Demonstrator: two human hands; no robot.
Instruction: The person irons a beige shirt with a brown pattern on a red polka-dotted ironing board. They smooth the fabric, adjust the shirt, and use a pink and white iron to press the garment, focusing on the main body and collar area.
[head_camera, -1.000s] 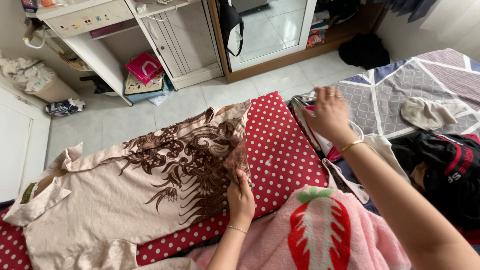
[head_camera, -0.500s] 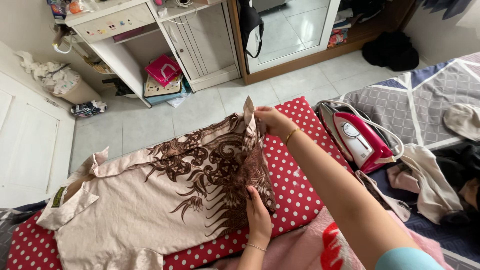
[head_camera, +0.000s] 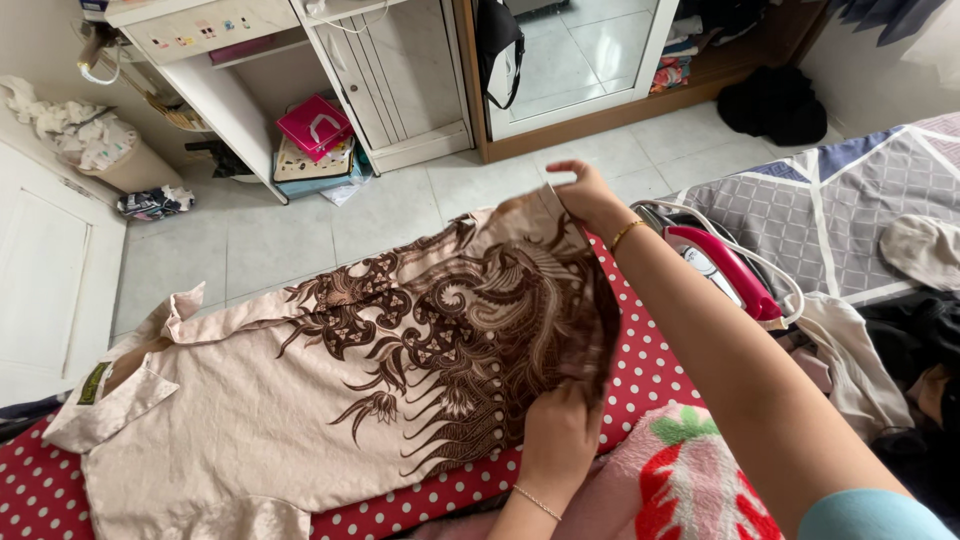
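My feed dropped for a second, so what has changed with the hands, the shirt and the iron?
The right hand left the pink iron, took the far corner of the beige patterned shirt and pulled its hem out to the right, spreading the folded-back part. The left hand stayed gripping the near hem. The iron stayed parked beside the red polka-dot ironing pad, and the collar end did not shift.

You get bright, even daylight with soft shadows; the floor tiles (head_camera: 400, 215) shine palely, and straight lines bow toward the edges.
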